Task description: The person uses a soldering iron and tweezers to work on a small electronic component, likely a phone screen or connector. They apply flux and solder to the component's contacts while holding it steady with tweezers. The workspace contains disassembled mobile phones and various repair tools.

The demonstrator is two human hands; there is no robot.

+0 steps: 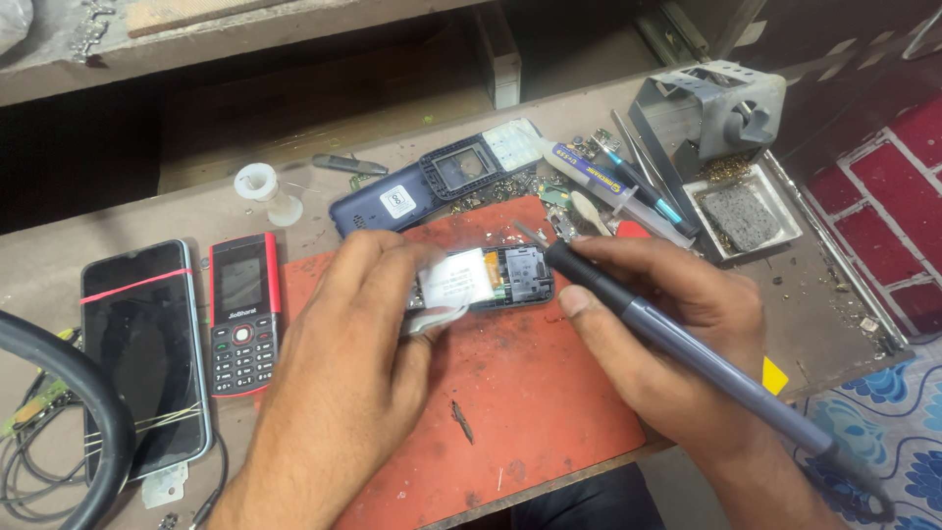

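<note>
Resting on the orange mat (510, 393), the opened phone body (491, 278) lies near the mat's far edge, its back exposed. The left hand (343, 363) curls closed around the phone's near-left end, fingers pinching it beside a white part. The right hand (667, 324) is wrapped shut around a soldering iron (677, 344), whose tip sits at the phone's far-right corner. Beyond the mat's right corner, a white tray (775, 201) holds a grey sponge (738, 216) with brownish solder crumbs around it.
</note>
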